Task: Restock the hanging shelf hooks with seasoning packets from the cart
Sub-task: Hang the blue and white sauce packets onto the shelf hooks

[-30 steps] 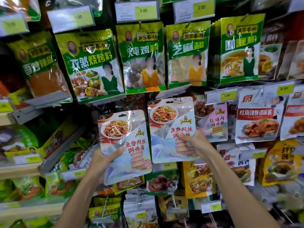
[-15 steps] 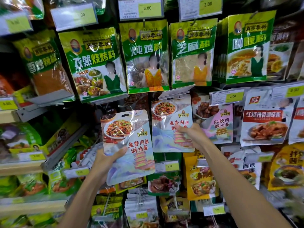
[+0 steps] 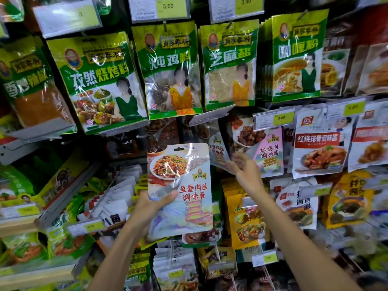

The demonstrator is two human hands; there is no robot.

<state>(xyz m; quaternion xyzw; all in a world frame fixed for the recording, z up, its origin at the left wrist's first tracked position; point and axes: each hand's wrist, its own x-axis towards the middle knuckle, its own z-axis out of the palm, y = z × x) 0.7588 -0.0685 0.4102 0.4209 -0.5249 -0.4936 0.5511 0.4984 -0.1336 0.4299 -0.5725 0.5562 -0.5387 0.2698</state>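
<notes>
Green row: tall green plastic spice bags (image 3: 100,80) hang along the upper hooks, and neither hand is on them.
Left hand: the left hand (image 3: 151,208) holds up a glossy pale plastic seasoning packet printed with a plate of shredded stir-fry (image 3: 180,181). Its grip is closed on the lower left corner, with the thumb across the front.
Where that packet is: in the air in front of the shelf, below the green row. The hang hole at its top is free, so it is on no hook yet.
Tag flap: a grey plastic price-tag flap (image 3: 210,118) tilts up just above the slot being filled.
Second packet: a matching pale second packet (image 3: 217,148) sits nearly edge-on under the flap, beside a pink-and-white sauce packet (image 3: 268,152). It looks to be at the hook, but the hook is hidden, so I can't swear it is threaded.
Right hand: the right hand (image 3: 245,171) is at that packet's lower edge. I cannot tell whether its grip pinches or only steadies.
Progress: partway through this hook, I'd say, with one packet going on and one waiting. The cart is out of sight, so the remaining stock is unknown.
</notes>
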